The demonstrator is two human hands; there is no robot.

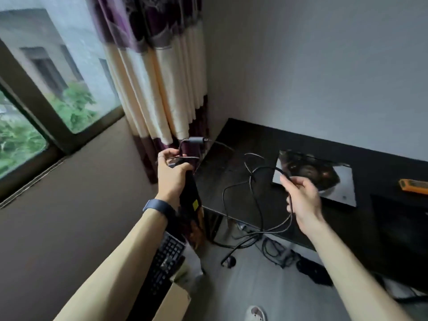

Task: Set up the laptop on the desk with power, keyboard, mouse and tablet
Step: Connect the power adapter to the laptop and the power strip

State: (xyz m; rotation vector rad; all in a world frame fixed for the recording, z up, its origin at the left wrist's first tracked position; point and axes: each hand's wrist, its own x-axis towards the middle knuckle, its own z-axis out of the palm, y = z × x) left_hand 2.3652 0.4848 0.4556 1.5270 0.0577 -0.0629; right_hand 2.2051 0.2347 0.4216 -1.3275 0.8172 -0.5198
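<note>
At about seven o'clock, nearest the camera, a black mechanical keyboard is seen standing out of an open brown cardboard box on the floor, not yet unpacked. Higher, near nine o'clock, the left hand is clenched around a long black power adapter brick, with a loop of cord and its grey ferrite bead held above the fingers. At three o'clock the right hand is closed on the thin black power cable, whose tangled loops hang down past the edge of the dark bench toward a floor plug. Farther off, at about one o'clock, the closed silver laptop with a printed lid is lying flat on the bench; an orange object is seen beyond it, too blurred to identify. The power step appears to be in hand. The loops should next be untangled, so that one end can be led to the laptop and the other to a socket.
</note>
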